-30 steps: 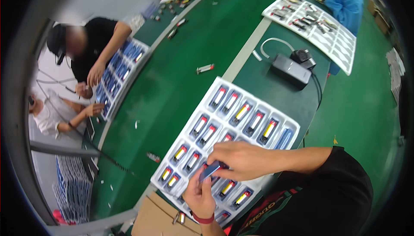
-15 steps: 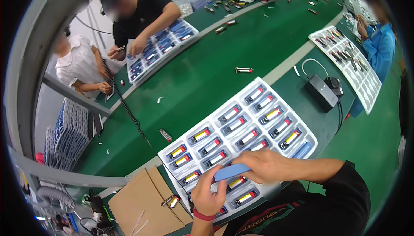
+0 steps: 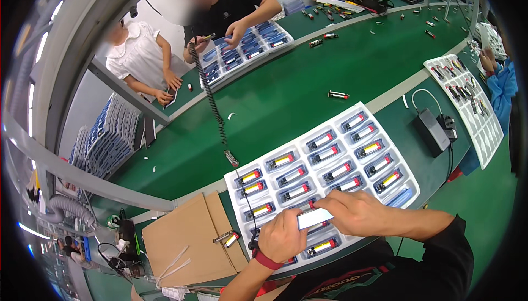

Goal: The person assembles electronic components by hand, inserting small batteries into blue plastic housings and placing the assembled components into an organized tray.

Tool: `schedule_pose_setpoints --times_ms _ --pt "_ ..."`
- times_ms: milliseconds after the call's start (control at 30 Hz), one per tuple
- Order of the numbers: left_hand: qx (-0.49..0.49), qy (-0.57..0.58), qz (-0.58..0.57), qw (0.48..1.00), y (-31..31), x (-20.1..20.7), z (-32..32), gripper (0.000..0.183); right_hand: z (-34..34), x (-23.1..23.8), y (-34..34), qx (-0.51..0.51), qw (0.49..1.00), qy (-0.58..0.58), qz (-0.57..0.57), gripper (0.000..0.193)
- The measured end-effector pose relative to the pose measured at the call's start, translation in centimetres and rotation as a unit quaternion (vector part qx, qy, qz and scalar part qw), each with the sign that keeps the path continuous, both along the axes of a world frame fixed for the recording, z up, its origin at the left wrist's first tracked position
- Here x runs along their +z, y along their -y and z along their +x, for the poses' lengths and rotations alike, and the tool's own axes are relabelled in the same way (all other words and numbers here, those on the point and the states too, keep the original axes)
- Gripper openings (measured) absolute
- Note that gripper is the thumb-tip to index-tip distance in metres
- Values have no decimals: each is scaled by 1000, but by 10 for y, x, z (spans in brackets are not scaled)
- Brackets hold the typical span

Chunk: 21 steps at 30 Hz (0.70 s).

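Observation:
My left hand (image 3: 282,237), with a red band at the wrist, pinches one end of a small flat blue casing (image 3: 315,219). The other end is gripped by my right hand (image 3: 356,213). A bright white surface of the casing faces up. Both hands are over the near part of a white compartment tray (image 3: 406,179). Blue shells fill its pockets, most holding a small battery cell with a white or yellow label and red end. At the tray's right corner lies a plain blue shell piece (image 3: 400,197). My hands hide some near pockets.
Flattened cardboard (image 3: 179,235) lies left of the tray, with a loose cell (image 3: 232,239) on it. A black coiled cord (image 3: 215,111) hangs across the green belt. Right are a black power adapter (image 3: 432,133) and another tray (image 3: 477,130). Co-workers sit across and at right.
The casing has tipped from showing its blue face to a bright white surface. My hands still hold both ends. The view has shifted, so the surroundings appear farther right.

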<state>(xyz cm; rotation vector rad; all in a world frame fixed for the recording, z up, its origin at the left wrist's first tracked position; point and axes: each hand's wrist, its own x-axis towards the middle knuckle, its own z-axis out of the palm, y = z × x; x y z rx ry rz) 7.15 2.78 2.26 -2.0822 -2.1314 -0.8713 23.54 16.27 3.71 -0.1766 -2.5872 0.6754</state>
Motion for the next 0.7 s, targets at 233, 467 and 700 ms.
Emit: schedule_pose_setpoints --times_ms 233,467,700 --pt "-53 -11 -13 998 3 16 -13 39 2 4 -2 17 998 -50 -26 39" --pt "-119 7 -1 993 -21 -2 -2 33 24 -6 -5 -47 988 -102 -101 34" --pt "-128 -22 14 991 -46 -5 14 30 45 -23 -14 -121 989 -80 -40 20"
